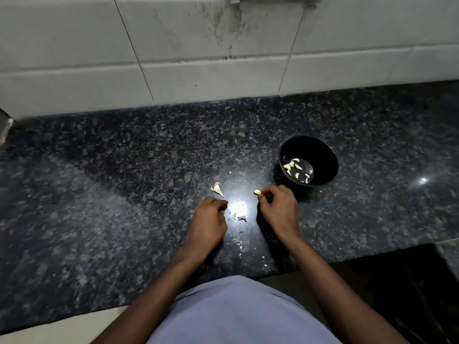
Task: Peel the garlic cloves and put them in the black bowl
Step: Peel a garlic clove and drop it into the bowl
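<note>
Left hand (208, 214) fingertips curled under, contents hidden.

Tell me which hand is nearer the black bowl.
Right. The right hand pinches a clove just below-left of the bowl, close to its near edge. The left hand sits farther left, beyond the peel scraps.
</note>
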